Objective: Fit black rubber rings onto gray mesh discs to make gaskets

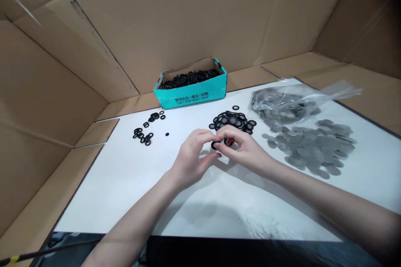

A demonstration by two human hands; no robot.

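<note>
My left hand (194,156) and my right hand (242,144) meet over the middle of the white work surface. Between their fingertips is a black ring washer (214,145), partly covered by the fingers. My right thumb presses on its face, while the left fingers curl around its far side. Just beyond the hands lies a pile of black rings with grey mesh-like discs in them (233,121). Loose grey discs (316,148) are heaped to the right. Several bare black rings (147,142) are scattered on the left.
At the back stands a teal box (194,94) full of black rings. A clear plastic bag (283,102) of grey discs lies at the back right. One small black disc (167,134) sits left of the hands. Cardboard walls (175,16) enclose the white surface (109,192).
</note>
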